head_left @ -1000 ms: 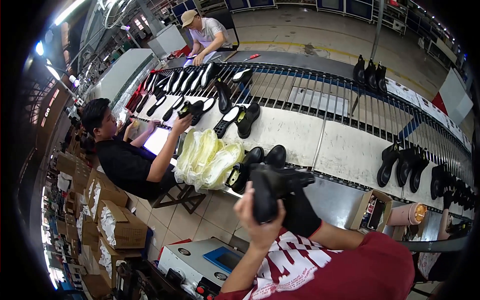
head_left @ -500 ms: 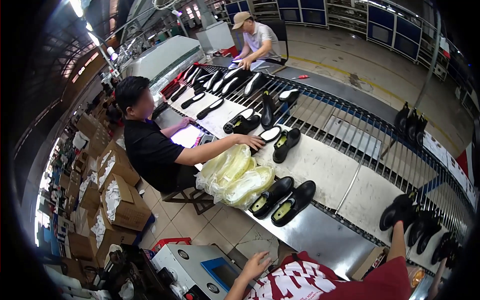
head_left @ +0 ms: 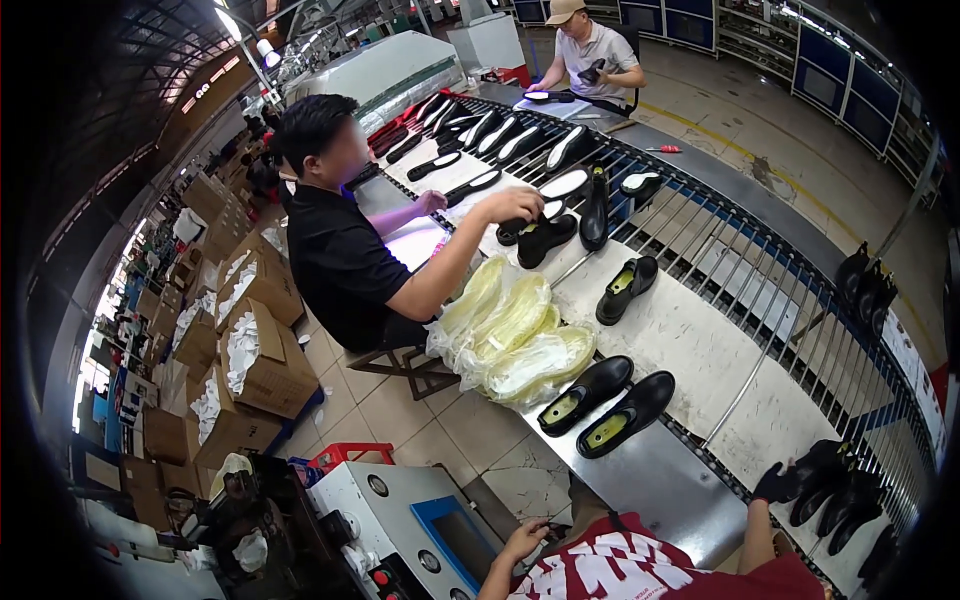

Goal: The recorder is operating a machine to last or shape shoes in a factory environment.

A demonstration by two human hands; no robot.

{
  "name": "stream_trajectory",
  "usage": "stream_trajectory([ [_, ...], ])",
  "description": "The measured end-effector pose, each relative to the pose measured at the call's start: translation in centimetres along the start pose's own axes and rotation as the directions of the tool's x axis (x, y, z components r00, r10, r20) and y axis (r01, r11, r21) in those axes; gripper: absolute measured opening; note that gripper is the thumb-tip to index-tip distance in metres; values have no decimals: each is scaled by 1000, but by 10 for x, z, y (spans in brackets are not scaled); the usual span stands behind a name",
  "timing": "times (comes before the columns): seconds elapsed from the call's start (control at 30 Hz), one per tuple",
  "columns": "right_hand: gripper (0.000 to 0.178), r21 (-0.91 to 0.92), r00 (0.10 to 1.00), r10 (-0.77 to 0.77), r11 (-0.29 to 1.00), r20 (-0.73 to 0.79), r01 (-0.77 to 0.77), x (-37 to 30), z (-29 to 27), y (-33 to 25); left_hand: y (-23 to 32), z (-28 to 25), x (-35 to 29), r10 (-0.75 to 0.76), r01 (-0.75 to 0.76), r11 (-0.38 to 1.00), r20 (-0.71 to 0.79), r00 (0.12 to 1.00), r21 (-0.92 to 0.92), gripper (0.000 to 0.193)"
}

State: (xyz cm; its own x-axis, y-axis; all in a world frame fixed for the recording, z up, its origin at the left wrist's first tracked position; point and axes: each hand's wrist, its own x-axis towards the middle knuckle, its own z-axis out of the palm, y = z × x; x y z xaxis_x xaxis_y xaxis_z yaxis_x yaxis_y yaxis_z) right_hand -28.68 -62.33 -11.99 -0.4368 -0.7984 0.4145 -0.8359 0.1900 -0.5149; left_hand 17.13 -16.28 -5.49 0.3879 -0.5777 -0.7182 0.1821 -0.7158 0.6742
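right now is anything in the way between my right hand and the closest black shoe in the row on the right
Nothing visible stands between them: your gloved right hand is right beside the nearest black shoe. Whether the fingers already touch it is too dark to tell.

Bold white lettering [head_left: 600, 565], broken by folds, crosses the maroon cloth shirt [head_left: 750, 582] between the left hand [head_left: 527, 540] and right hand [head_left: 776, 485]. Far beyond the left hand, a small glowing sign [head_left: 203, 91] is illegible.
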Motion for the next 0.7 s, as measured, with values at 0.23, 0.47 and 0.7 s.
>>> stream_trajectory([
  [0.23,26,589,900,-276,808,338,27,-105,-20,-213,-32,-52,19,-53,44,992,-78,996,-118,49],
  [0.47,23,713,862,-398,698,313,63,-106,11,-379,-63,-106,88,-190,193,978,40,981,-78,56],
  [0.7,30,706,876,-359,707,321,31,-81,123,-512,-67,-190,104,-298,294,943,7,954,158,59],
])
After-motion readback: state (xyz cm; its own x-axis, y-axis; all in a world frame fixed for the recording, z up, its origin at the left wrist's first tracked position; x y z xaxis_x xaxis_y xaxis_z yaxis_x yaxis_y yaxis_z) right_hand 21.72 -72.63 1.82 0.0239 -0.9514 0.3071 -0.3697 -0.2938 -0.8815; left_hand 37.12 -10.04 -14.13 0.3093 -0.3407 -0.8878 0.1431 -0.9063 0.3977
